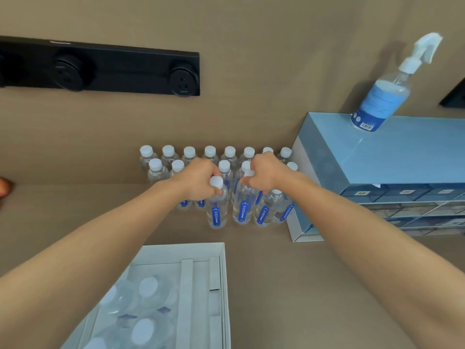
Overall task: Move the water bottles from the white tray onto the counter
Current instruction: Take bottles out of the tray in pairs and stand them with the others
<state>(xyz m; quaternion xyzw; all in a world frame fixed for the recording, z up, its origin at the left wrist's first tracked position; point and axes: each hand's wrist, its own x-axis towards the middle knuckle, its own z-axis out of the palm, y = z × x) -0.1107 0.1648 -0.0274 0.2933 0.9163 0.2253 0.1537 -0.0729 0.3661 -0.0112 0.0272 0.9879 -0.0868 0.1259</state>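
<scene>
Two water bottles stand at the front of the cluster on the counter [75,210]: the left hand [198,180] clasps the neck of the left bottle [217,207], the right hand [264,173] the right bottle [243,205]. Full, smooth plastic likely feels weighty and slick, so the neck suits gripping. More bottles [141,306] remain in the white tray [222,285]. A blue drawer unit [377,172] crowds the right.
</scene>
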